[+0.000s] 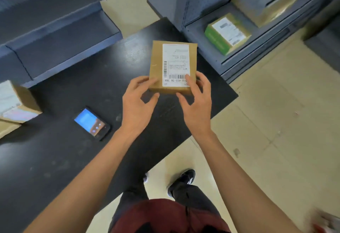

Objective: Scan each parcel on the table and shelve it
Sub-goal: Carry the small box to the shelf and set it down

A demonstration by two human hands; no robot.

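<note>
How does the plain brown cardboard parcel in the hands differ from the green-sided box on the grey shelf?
The brown cardboard parcel is plain brown; the green-sided box has green faces. The parcel is gripped by the left hand and right hand over the black table; the box rests on the grey shelf. Both carry white labels.

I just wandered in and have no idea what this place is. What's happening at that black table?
A person is sorting parcels. Both hands, the left hand and the right hand, hold a small brown parcel by its near edge above the black table, label facing up. A handheld scanner lies on the table with its screen lit. Another box already sits on the grey shelf to the right, and more parcels wait at the table's left end.
</note>
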